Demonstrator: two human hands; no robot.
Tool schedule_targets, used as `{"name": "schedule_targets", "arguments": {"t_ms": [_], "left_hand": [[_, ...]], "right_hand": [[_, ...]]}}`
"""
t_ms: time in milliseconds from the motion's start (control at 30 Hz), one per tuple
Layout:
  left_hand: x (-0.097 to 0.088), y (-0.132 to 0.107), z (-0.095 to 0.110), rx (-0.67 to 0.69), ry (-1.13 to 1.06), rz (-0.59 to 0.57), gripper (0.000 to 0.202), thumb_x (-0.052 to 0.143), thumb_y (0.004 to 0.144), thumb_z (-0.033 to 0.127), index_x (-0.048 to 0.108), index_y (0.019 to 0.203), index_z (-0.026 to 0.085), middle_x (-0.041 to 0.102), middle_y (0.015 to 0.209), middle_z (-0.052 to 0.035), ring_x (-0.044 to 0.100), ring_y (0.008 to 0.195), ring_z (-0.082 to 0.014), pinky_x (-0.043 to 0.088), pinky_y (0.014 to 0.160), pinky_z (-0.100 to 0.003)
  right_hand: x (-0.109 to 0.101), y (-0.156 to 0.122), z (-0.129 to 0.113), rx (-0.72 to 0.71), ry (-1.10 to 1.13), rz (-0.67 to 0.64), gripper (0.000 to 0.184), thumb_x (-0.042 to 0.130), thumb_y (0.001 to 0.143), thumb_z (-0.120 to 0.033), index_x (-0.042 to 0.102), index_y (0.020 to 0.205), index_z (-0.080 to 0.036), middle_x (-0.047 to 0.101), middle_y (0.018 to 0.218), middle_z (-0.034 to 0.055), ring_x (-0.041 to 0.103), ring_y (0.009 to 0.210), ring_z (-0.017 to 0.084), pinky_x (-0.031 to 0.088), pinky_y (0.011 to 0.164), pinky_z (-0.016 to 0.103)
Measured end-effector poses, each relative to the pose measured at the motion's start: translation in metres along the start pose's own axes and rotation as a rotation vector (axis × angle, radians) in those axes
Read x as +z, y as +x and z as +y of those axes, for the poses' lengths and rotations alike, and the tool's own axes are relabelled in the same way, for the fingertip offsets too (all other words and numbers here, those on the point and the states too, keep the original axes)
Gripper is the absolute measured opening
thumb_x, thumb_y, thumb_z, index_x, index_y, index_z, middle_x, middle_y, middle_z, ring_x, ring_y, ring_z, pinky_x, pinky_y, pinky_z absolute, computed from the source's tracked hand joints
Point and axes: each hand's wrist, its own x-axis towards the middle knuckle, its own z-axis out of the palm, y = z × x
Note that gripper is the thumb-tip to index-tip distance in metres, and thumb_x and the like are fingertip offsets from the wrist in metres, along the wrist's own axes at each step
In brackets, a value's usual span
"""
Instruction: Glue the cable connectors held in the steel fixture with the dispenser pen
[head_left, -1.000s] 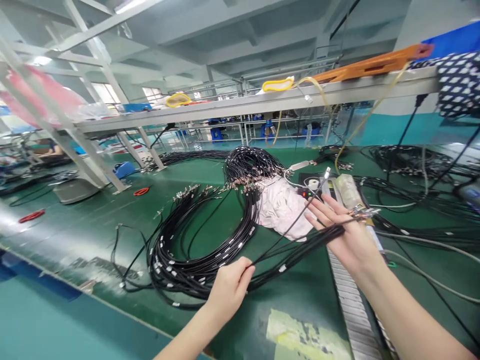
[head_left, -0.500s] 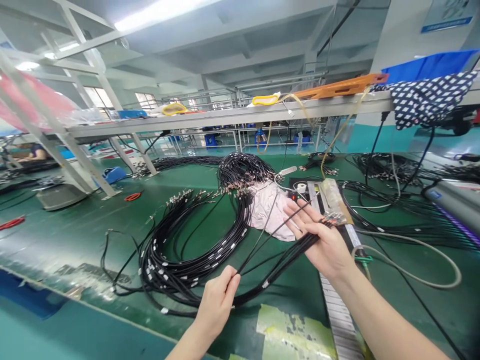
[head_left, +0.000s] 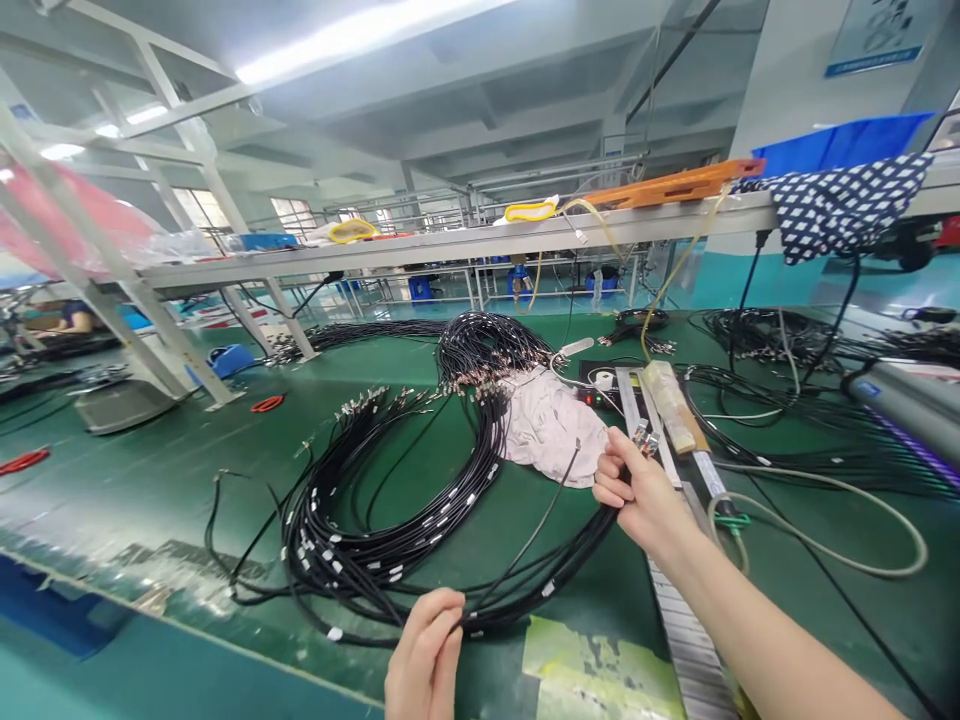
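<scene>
My right hand (head_left: 637, 495) is closed around a bundle of thin black cables (head_left: 581, 545), just below their metal end connectors (head_left: 645, 437), which stick out above the fist. Toward the front edge, my left hand (head_left: 426, 650) has its thumb and fingers closed on the same cables where they leave the big coil. One loose cable (head_left: 546, 515) rises between the two hands, its tip free beside my right fist. To the left lies the coil of black cables (head_left: 300, 530) with white labels, its connector ends pointing to the back.
Behind the coil, more cables (head_left: 487, 340) lie bunched by a pale pink cloth (head_left: 551, 425). A metal rail (head_left: 686, 620) and a taped tool (head_left: 671, 405) are at the right. A grey shelf (head_left: 450, 243) crosses the back. Yellowish tape (head_left: 600, 665) covers the near bench.
My right hand has gone from an open palm under the cables to a fist around them. My left hand has moved slightly down and left. One cable tip now stands free.
</scene>
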Motion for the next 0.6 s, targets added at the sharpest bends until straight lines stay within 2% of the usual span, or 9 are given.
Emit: {"name": "schedule_targets", "arguments": {"t_ms": [67,167,267,333,400,467,500,567,600], "left_hand": [[-0.001,-0.005,-0.002,0.05,0.025,-0.003,0.032,0.051,0.079,0.004,0.058,0.104,0.023,0.064,0.097,-0.0056,0.064,0.089,-0.0178,0.055,0.075,-0.03],[0.003,-0.012,-0.002,0.108,0.012,-0.022,0.031,0.051,0.079,0.005,0.058,0.103,0.024,0.063,0.092,-0.0064,0.062,0.088,-0.0195,0.055,0.075,-0.033],[0.009,-0.014,0.0,0.119,-0.008,-0.182,0.02,0.049,0.081,0.007,0.06,0.087,0.022,0.062,0.078,-0.0057,0.06,0.076,-0.0191,0.052,0.071,-0.035],[0.009,-0.006,0.002,0.123,-0.018,-0.345,0.015,0.05,0.08,0.011,0.061,0.08,0.021,0.061,0.074,-0.0055,0.057,0.072,-0.019,0.049,0.068,-0.035],[0.004,0.015,0.006,0.083,-0.079,-0.466,0.013,0.054,0.08,0.019,0.062,0.089,0.021,0.063,0.081,-0.0067,0.057,0.077,-0.0204,0.049,0.069,-0.035],[-0.004,0.049,0.015,-0.055,-0.204,-0.482,0.026,0.057,0.08,0.027,0.059,0.105,0.02,0.063,0.091,-0.0079,0.057,0.082,-0.0198,0.049,0.072,-0.033],[-0.008,0.07,0.021,-0.145,-0.288,-0.401,0.023,0.053,0.083,0.027,0.059,0.104,0.02,0.061,0.084,-0.0057,0.056,0.075,-0.0163,0.049,0.066,-0.028],[-0.014,0.117,0.036,-0.292,-0.466,-0.224,0.023,0.051,0.086,0.03,0.058,0.106,0.019,0.058,0.079,-0.0035,0.055,0.072,-0.014,0.047,0.064,-0.024],[-0.015,0.141,0.044,-0.317,-0.554,-0.152,0.028,0.055,0.084,0.032,0.056,0.108,0.019,0.058,0.079,-0.0029,0.054,0.071,-0.0133,0.046,0.061,-0.023]], "right_hand": [[0.0,0.0,0.005,0.037,-0.061,-0.017,0.041,0.074,0.066,-0.043,0.043,0.06,-0.017,0.043,0.046,-0.0074,0.017,0.034,-0.001,0.019,0.032,0.015],[0.004,-0.001,0.006,0.053,-0.141,-0.064,0.035,0.073,0.066,-0.041,0.051,0.063,-0.014,0.057,0.053,-0.0004,0.018,0.032,-0.002,0.017,0.031,0.016],[0.017,-0.007,-0.003,-0.012,-0.175,-0.119,0.029,0.074,0.065,-0.038,0.057,0.068,-0.014,0.064,0.061,0.0023,0.021,0.032,-0.002,0.019,0.032,0.017],[0.03,-0.013,-0.01,-0.03,-0.283,-0.24,0.027,0.072,0.067,-0.037,0.06,0.066,-0.014,0.064,0.06,0.0031,0.025,0.032,-0.001,0.021,0.032,0.018],[0.045,-0.021,-0.016,-0.048,-0.493,-0.41,0.026,0.07,0.069,-0.038,0.062,0.063,-0.013,0.063,0.057,0.0033,0.03,0.033,0.001,0.022,0.033,0.02],[0.063,-0.026,-0.018,-0.123,-0.69,-0.534,0.028,0.068,0.07,-0.04,0.063,0.06,-0.014,0.061,0.056,0.0022,0.034,0.034,0.003,0.023,0.034,0.022],[0.071,-0.028,-0.017,-0.177,-0.746,-0.557,0.029,0.068,0.07,-0.041,0.063,0.059,-0.014,0.059,0.055,0.0012,0.034,0.035,0.003,0.023,0.035,0.022],[0.088,-0.03,-0.015,-0.265,-0.81,-0.574,0.031,0.067,0.07,-0.042,0.061,0.055,-0.016,0.053,0.049,-0.0018,0.033,0.036,0.004,0.023,0.035,0.022],[0.095,-0.03,-0.014,-0.292,-0.834,-0.575,0.031,0.067,0.07,-0.042,0.059,0.054,-0.017,0.049,0.045,-0.0035,0.033,0.036,0.004,0.022,0.035,0.022]]}}
